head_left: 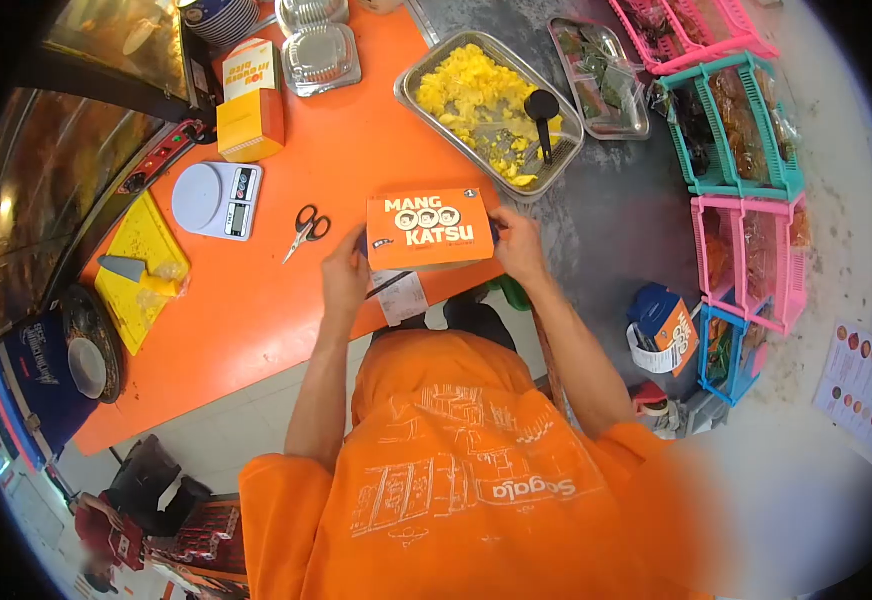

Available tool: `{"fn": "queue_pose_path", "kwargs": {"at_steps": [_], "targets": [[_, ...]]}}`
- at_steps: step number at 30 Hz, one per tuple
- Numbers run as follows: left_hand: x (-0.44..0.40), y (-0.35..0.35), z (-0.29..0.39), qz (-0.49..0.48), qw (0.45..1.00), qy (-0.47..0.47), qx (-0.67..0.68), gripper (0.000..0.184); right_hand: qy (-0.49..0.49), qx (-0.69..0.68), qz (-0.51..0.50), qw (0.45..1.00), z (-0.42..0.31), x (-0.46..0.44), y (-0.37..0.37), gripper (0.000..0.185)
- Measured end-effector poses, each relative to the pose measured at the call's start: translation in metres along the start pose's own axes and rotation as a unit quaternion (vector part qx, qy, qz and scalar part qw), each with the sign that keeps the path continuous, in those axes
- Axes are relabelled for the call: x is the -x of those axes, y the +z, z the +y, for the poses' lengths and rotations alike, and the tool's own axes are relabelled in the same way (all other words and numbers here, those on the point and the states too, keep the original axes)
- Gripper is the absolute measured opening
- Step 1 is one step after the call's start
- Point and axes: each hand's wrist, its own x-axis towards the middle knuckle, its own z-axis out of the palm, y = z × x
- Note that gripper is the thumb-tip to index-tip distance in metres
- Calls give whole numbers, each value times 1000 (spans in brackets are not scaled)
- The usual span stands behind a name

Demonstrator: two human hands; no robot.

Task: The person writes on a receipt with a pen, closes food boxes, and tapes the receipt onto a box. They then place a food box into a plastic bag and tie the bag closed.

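Orange tops the printed box (431,245) up front, and both hands are on it! The left hand (344,275) has its fingers closed around the left end, while the right hand (518,245) grips the opposite end with its fingers. White lettering reads MANG KATSU, right way up for the wearer. It's right at the near edge of the orange tabletop (236,320), though whether it touches down, I cannot tell. Just below its near side, a white paper slip (403,300) peeks out.

Look left, and black-handled scissors (308,232) lie near the left hand, blades angled toward the wearer. Further over sits a white kitchen scale (241,200), and beyond that a yellow cutting board (136,310) carrying a knife (134,270) with a yellow handle. Behind the scale stands a yellow-and-orange carton (251,125), with clear lidded containers (321,60) to its right.

Now beyond the box, slightly right: a metal tray (569,128) of chopped yellow food (466,85), a black scoop (544,110) resting inside! Beside it, a clear plastic tray (601,75) holds something leafy. Out on the far right, pink, teal and blue baskets (756,190) line up, and near the blue one sits another MANG KATSU carton (678,335), tilted.
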Motion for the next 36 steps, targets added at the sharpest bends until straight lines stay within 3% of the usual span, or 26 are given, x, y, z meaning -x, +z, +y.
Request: {"fn": "queue_pose_path", "kwargs": {"at_steps": [1,5,7,8,10,11,12,13,14,15,16,17,18,19,20,22,24,27,29,31,32,34,36], "targets": [[-2,23,-32,44,995,80,49,42,115,-119,-19,986,-3,0,6,18],[-1,0,7,12,992,43,114,41,145,-169,-15,975,-2,4,15,23],[-11,-14,-3,-138,990,11,25,45,112,-207,-36,971,11,4,23,29],[-13,-14,-10,-134,991,12,25,45,108,-206,-38,972,12,1,17,29],[-8,-9,-29,-168,943,31,285,63,169,-485,-151,845,12,4,-5,39],[-9,-13,-27,-165,944,29,285,63,181,-594,-182,762,8,3,-18,48],[-16,-20,-18,-186,919,-95,334,74,178,-593,-185,763,11,-2,-14,48],[-22,-26,-10,-206,877,-218,376,86,199,-452,-198,847,17,-7,-8,54],[-28,-27,-4,-204,877,-218,377,86,215,-297,-206,907,20,-10,-5,60],[-34,-26,3,-230,937,-132,227,94,214,-296,-206,908,2,-14,-7,60],[-38,-23,11,-248,965,-41,70,102,189,-86,-215,954,-18,-19,-9,67],[-40,-22,21,-248,965,-40,71,102,155,129,-213,956,-33,-21,-9,74],[-43,-19,34,-215,966,92,-106,104,153,131,-212,956,-35,-22,-7,74],[-46,-16,45,-170,920,219,-279,105,-19,178,-154,972,-35,-22,-5,78],[-47,-11,56,-169,920,217,-278,105,-190,218,-94,953,-35,-21,-1,82],[-47,-1,72,-311,777,289,-465,103,-221,266,-147,927,-32,-20,14,84],[-54,13,53,-295,795,291,-443,101,-256,316,-188,894,-36,-29,15,85],[-54,23,20,-258,801,321,-435,98,-197,349,-274,874,-32,-26,16,86],[-54,23,10,-228,790,353,-447,96,-316,382,-180,850,-9,-25,23,81],[-46,23,6,-164,725,398,-537,103,-328,404,-170,837,-1,-17,23,73],[-43,17,15,-163,725,398,-537,103,-343,425,-158,822,-3,-14,22,65],[-39,2,44,-268,833,323,-360,110,-336,370,-147,854,-16,-9,17,60],[-40,19,51,-217,823,334,-405,112,-321,310,-139,884,-19,4,22,56]]}}
